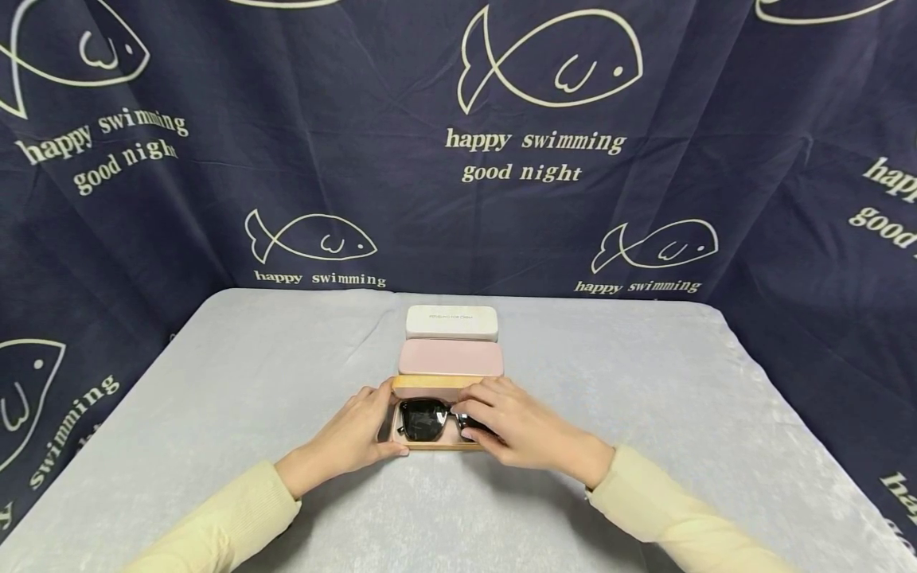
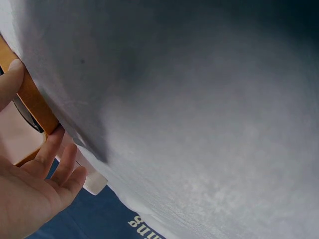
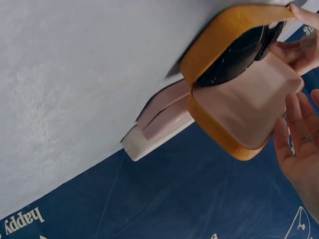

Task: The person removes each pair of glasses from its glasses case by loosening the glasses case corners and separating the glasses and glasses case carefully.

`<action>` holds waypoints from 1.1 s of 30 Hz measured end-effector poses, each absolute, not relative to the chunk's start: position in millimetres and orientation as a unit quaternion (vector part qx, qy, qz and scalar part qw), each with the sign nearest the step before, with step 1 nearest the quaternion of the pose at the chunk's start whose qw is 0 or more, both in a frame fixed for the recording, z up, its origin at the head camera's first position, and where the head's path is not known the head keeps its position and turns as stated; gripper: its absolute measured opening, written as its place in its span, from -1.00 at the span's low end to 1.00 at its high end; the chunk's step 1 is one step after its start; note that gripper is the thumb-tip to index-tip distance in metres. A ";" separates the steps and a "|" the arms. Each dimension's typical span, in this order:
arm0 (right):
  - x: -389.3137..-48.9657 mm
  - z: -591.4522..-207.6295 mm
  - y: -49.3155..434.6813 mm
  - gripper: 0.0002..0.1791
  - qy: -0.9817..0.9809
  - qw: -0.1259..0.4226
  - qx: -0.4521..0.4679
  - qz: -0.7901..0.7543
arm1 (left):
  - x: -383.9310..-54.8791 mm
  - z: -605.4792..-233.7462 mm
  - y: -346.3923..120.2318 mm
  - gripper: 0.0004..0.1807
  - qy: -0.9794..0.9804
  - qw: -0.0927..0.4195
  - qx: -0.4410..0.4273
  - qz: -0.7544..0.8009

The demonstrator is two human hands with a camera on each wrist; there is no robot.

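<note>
An orange glasses case (image 1: 438, 447) with a pale pink lining lies open on the table, its lid (image 3: 244, 112) on the far side. Inside sits a pair of black sunglasses (image 1: 425, 420) with dark lenses. My left hand (image 1: 354, 430) holds the case at its left end, the thumb on the front edge and the other fingers towards the back corner. Over the right half of the case, my right hand (image 1: 519, 422) pinches the sunglasses, with fingertips at the bridge and the thumb low by the right lens. That hand hides most of the right lens and the case's right end.
A closed pink case (image 1: 451, 358) lies directly behind the open one, and a white case (image 1: 450, 323) with small lettering lies behind that. A light grey cloth covers the table (image 1: 630, 374). Dark blue curtains (image 1: 401, 159) with fish prints stand at the back and sides.
</note>
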State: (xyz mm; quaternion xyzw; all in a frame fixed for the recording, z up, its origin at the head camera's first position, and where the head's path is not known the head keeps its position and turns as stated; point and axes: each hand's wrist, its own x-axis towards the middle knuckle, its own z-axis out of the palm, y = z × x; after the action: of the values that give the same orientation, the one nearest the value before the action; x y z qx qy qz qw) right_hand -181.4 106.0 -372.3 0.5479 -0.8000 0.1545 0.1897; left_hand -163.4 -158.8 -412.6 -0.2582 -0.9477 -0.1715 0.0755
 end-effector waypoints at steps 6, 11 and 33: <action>-178.9 -379.9 103.9 -0.74 -0.806 0.191 0.542 0.141 | -163.3 -412.4 -158.8 0.07 -0.949 0.073 -0.255 -0.171; -176.7 -386.1 102.1 -0.77 -0.817 0.189 0.529 0.129 | -163.4 -412.7 -158.4 0.08 -0.949 0.073 -0.256 -0.171; -172.3 -408.8 89.0 -0.76 -0.851 0.258 0.455 0.037 | -162.8 -412.3 -158.2 0.07 -0.950 0.066 -0.250 -0.173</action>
State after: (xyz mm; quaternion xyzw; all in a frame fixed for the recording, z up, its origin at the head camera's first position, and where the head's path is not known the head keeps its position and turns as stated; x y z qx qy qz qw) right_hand -172.3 89.0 -408.8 0.4552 -0.8514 0.0367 0.2580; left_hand -162.8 -158.2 -412.3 -0.2499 -0.9504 -0.1730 0.0660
